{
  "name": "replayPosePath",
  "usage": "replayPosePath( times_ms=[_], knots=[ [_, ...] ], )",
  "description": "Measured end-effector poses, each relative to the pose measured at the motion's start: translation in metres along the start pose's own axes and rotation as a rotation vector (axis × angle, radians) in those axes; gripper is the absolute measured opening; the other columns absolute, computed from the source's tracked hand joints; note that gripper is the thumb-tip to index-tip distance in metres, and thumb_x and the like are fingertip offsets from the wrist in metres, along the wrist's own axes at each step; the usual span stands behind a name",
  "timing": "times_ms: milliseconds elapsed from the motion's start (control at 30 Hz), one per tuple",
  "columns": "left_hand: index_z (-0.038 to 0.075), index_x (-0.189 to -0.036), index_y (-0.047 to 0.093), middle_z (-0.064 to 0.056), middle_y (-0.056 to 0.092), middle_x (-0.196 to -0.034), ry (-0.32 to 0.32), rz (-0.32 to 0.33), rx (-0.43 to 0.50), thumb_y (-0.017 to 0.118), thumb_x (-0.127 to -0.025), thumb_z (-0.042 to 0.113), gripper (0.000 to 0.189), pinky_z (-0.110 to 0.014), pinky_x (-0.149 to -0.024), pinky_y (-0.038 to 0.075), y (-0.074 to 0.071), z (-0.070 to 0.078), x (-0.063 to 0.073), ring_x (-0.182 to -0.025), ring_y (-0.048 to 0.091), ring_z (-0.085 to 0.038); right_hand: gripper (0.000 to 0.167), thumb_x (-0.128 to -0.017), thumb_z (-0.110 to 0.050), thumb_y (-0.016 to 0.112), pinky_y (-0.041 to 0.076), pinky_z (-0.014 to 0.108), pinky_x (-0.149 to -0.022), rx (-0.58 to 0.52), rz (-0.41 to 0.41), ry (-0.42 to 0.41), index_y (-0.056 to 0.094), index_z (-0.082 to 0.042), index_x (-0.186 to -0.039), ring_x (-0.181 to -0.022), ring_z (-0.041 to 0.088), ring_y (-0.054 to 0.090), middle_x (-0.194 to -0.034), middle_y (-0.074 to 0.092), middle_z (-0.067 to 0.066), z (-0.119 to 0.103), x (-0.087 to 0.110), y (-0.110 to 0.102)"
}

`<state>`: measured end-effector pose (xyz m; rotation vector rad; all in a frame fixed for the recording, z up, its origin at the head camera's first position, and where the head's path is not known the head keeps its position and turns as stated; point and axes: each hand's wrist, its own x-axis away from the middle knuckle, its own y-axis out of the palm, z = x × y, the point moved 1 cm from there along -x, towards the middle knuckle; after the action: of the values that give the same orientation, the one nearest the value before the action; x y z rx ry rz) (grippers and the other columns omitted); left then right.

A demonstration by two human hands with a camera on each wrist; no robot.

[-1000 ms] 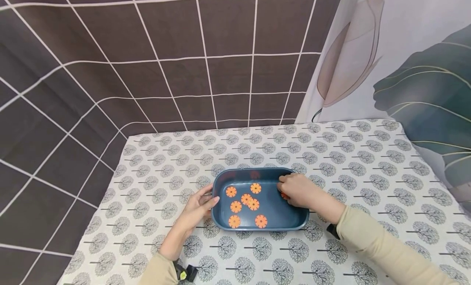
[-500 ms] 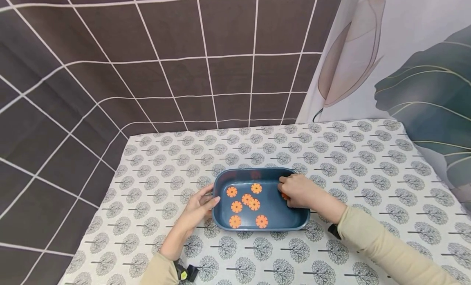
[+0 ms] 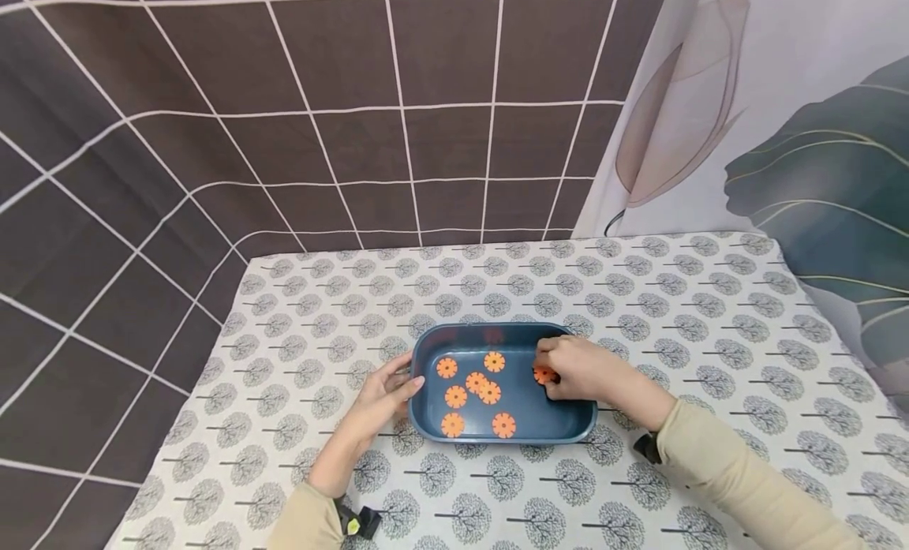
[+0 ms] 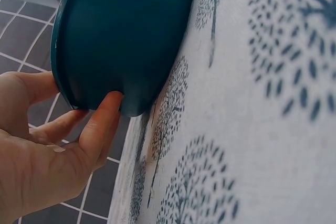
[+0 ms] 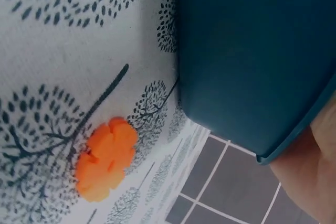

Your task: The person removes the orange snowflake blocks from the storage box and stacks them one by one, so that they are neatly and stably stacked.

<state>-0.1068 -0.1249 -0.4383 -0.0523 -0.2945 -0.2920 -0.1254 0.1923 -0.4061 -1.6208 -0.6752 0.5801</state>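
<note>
A dark blue oblong plastic tub (image 3: 525, 424) rests on the table. My left hand (image 3: 376, 398) grips its left end, thumb over the rim and fingers against the outer wall (image 4: 121, 35). Inside the tub, my right hand (image 3: 578, 368) has its fingers curled at an orange notched disc (image 3: 543, 375), partly covered by the hand. More flower-like orange discs lie on the tub floor, including one (image 3: 503, 425) near the front wall and two overlapping in the middle (image 3: 488, 392). The right wrist view does not show my right fingertips, which are behind the tub wall.
Another orange notched disc (image 5: 106, 159) lies on the tablecloth outside the tub, seen only in the right wrist view. White cloth with printed trees (image 3: 319, 376) covers the table. Dark gridded fabric (image 3: 341, 147) hangs behind, with a leaf-patterned curtain (image 3: 824, 179) at right.
My right hand has shifted slightly and more of the orange disc at its fingers shows now. The left hand and the tub stay in place.
</note>
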Motion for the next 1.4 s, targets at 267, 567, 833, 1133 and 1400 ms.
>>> replayPosePath(
  times_ms=[267, 567, 833, 1133, 1400],
  knots=[
    [0.007, -0.142, 0.036, -0.026, 0.053, -0.126, 0.031, 0.010, 0.018, 0.063, -0.088, 0.014, 0.061, -0.040, -0.081, 0.057, -0.002, 0.002, -0.001, -0.100, 0.062, -0.034, 0.034, -0.073, -0.014, 0.070, 0.056, 0.032, -0.081, -0.180, 0.097, -0.002, 0.069, -0.002, -0.105, -0.094, 0.021, 0.062, -0.105, 0.063, 0.005, 0.003, 0.005, -0.009],
    [0.007, -0.143, 0.033, -0.027, 0.051, -0.127, 0.011, -0.004, 0.020, 0.063, -0.088, 0.014, 0.063, -0.040, -0.080, 0.057, -0.001, 0.002, 0.000, -0.096, 0.064, -0.034, 0.033, -0.076, -0.015, 0.070, 0.057, 0.026, -0.077, -0.312, 0.141, 0.035, 0.069, -0.003, -0.107, -0.094, 0.017, 0.063, -0.107, 0.064, 0.003, 0.007, 0.015, -0.009],
    [0.008, -0.142, 0.036, -0.025, 0.053, -0.125, 0.011, 0.002, 0.017, 0.063, -0.088, 0.013, 0.061, -0.039, -0.082, 0.056, 0.000, 0.000, 0.000, -0.101, 0.061, -0.032, 0.033, -0.075, -0.015, 0.070, 0.056, 0.025, -0.072, -0.351, 0.193, 0.060, 0.070, -0.005, -0.106, -0.091, 0.013, 0.061, -0.107, 0.063, 0.000, 0.011, 0.025, -0.008],
    [0.010, -0.142, 0.038, -0.025, 0.052, -0.127, -0.008, -0.002, 0.025, 0.064, -0.087, 0.014, 0.060, -0.039, -0.080, 0.057, 0.001, 0.000, 0.001, -0.098, 0.063, -0.031, 0.033, -0.069, -0.013, 0.076, 0.055, 0.020, -0.065, -0.362, 0.334, 0.026, 0.071, -0.008, -0.101, -0.088, 0.011, 0.061, -0.103, 0.064, -0.002, 0.013, 0.037, 0.000],
    [0.011, -0.141, 0.038, -0.024, 0.052, -0.126, -0.019, 0.002, 0.028, 0.063, -0.088, 0.013, 0.059, -0.039, -0.082, 0.056, 0.001, 0.002, 0.001, -0.100, 0.062, -0.031, 0.032, -0.068, -0.013, 0.076, 0.056, 0.024, -0.075, -0.363, 0.352, 0.088, 0.070, -0.014, -0.100, -0.092, 0.008, 0.059, -0.101, 0.063, -0.011, 0.018, 0.050, -0.005]
  ],
)
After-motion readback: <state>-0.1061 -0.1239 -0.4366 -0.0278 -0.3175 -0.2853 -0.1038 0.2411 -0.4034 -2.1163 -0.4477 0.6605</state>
